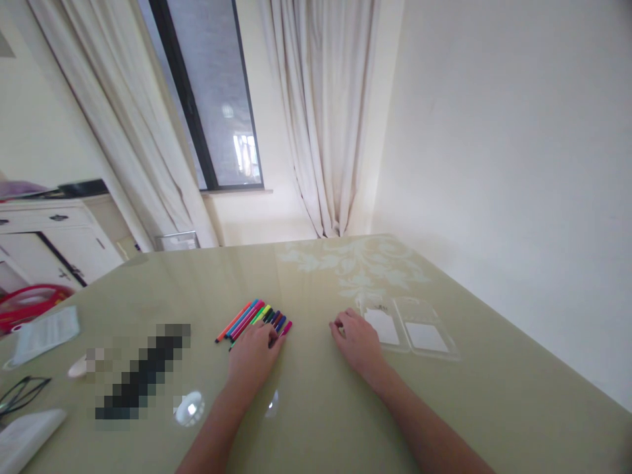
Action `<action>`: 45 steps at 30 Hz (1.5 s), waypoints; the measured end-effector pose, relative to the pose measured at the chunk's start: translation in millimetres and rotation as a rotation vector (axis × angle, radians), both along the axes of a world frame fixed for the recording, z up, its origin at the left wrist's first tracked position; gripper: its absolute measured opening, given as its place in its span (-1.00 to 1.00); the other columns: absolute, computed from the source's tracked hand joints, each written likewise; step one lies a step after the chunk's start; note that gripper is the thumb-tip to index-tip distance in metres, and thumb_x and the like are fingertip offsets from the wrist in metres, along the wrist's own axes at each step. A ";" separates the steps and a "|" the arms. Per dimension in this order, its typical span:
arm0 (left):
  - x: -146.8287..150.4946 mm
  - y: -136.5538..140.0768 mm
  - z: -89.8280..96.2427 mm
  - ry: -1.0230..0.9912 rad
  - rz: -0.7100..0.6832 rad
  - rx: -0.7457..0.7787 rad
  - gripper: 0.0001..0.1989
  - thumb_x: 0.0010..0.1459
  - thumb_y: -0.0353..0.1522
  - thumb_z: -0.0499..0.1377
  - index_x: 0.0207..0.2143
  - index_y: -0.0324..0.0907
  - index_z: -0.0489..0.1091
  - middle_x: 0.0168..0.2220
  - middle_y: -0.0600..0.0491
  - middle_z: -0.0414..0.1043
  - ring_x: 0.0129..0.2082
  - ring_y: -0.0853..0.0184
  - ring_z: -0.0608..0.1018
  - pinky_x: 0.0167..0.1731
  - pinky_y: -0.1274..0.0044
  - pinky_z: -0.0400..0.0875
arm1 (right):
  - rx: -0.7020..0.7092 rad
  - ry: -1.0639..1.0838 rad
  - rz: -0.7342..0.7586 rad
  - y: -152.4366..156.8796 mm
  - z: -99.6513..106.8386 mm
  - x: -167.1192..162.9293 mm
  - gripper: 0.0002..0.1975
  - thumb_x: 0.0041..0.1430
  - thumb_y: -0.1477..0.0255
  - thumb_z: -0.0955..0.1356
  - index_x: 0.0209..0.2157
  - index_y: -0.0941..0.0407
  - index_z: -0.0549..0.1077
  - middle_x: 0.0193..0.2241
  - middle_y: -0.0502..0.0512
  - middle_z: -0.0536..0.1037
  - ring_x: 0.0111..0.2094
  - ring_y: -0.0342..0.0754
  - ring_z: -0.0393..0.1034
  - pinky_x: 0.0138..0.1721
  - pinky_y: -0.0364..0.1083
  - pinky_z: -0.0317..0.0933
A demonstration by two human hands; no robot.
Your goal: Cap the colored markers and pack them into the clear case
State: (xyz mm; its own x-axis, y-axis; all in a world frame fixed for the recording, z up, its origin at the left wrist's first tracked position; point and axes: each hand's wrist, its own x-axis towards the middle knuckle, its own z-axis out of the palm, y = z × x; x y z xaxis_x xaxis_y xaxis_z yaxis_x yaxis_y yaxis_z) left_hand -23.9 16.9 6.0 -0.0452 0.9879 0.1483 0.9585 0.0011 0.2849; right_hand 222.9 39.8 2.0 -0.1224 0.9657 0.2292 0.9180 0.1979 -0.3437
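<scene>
1. The left hand (254, 352) lies knuckles up, its bent fingers over a row of pens (243, 320); the fingertips are partly hidden, so I cannot tell whether it is clamped on any.
2. The right hand (356, 341) rests loosely curled, nothing visible in it; whether its fingertips meet I cannot tell.
3. The pens are slim, straight, smooth cylinders in orange, blue, pink, yellow-green, dark tones and magenta, packed side by side.
4. They lie flat on the bench (306, 401), well in from its far edge, left of its far right corner.
5. Their long axes run diagonally: dark ends toward the near left, coloured ends toward the far edge and the right.
6. Beside the right hand, toward the bench's right edge, a clear case (415, 309) lies spread in two halves with rounded corners, a flat white card (427, 337) on each.
7. The bench top is glossy olive, with a pale leafy pattern near the far right corner.
</scene>
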 end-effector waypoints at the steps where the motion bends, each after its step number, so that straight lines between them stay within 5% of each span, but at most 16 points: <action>1: -0.1 0.0 0.5 -0.010 -0.021 0.001 -0.77 0.28 -0.21 0.18 -0.39 -0.11 0.49 -0.25 0.01 0.54 -0.14 0.18 0.55 -0.16 0.44 0.34 | 0.000 0.011 0.007 -0.2 -0.1 -0.4 -0.78 0.39 0.37 0.29 -0.33 0.09 0.51 -0.28 0.12 0.55 -0.25 0.00 0.49 -0.30 -0.10 0.23; 8: 9.2 -1.3 5.9 -0.295 -0.291 -0.013 -0.72 0.28 -0.16 0.15 -0.36 -0.13 0.51 -0.30 0.01 0.52 -0.25 0.22 0.53 -0.22 0.44 0.37 | -0.029 0.465 0.376 -5.4 1.6 -6.7 -0.74 0.37 0.29 0.34 0.01 0.08 0.51 -0.14 0.11 0.59 -0.25 -0.06 0.49 -0.22 -0.10 0.33; 11: 14.9 -3.0 6.7 -0.387 -0.364 -0.025 -0.73 0.31 -0.17 0.12 -0.33 -0.14 0.49 -0.28 0.00 0.50 -0.25 0.23 0.53 -0.19 0.42 0.39 | -0.055 0.606 0.476 -8.2 5.6 -9.8 -0.77 0.35 0.26 0.35 -0.10 0.07 0.57 -0.20 0.10 0.62 -0.24 -0.04 0.50 -0.24 -0.11 0.33; 18: 30.6 -12.2 6.3 -0.522 -0.391 0.058 -0.77 0.38 -0.19 0.05 -0.17 -0.12 0.40 -0.19 0.01 0.49 -0.28 0.29 0.53 -0.26 0.49 0.42 | -0.180 0.821 0.437 -11.3 13.0 -12.1 -0.82 0.26 0.27 0.41 -0.26 0.10 0.55 -0.40 0.03 0.63 -0.34 -0.05 0.50 -0.29 -0.10 0.30; 30: 38.2 -17.8 17.8 -0.342 -0.398 -0.012 -0.65 0.41 -0.16 -0.01 -0.04 -0.02 0.52 -0.17 0.04 0.64 -0.19 0.23 0.61 -0.15 0.48 0.40 | -0.273 0.996 0.501 -10.9 6.1 -16.5 -0.78 0.20 0.23 0.43 -0.30 0.10 0.54 -0.44 0.00 0.58 -0.40 -0.11 0.41 -0.33 -0.11 0.28; 35: 35.5 -18.3 19.6 -0.289 -0.409 -0.005 -0.67 0.42 -0.15 0.00 -0.12 0.03 0.55 -0.16 0.09 0.65 -0.17 0.23 0.62 -0.17 0.50 0.37 | -0.255 1.022 0.472 -7.1 7.1 -13.7 -0.81 0.17 0.26 0.44 -0.31 0.10 0.57 -0.45 0.01 0.60 -0.38 -0.08 0.44 -0.30 -0.09 0.31; 41: 34.8 -14.2 6.8 -0.337 -0.380 0.006 -0.72 0.39 -0.21 0.07 0.03 -0.08 0.43 -0.04 0.00 0.58 -0.05 0.20 0.58 -0.03 0.44 0.38 | -0.231 1.101 0.400 1.1 11.6 -2.9 -0.78 0.16 0.24 0.45 -0.26 0.11 0.57 -0.36 0.08 0.67 -0.35 -0.04 0.53 -0.29 -0.07 0.33; 45: 35.7 -12.3 -2.6 -0.304 -0.435 0.005 -0.80 0.37 -0.33 0.08 -0.05 -0.11 0.44 -0.06 -0.02 0.52 -0.06 0.23 0.55 -0.03 0.45 0.38 | -0.111 1.021 0.319 8.0 10.9 8.9 -0.75 0.22 0.22 0.42 -0.19 0.09 0.51 -0.25 0.14 0.69 -0.30 -0.01 0.56 -0.25 -0.05 0.35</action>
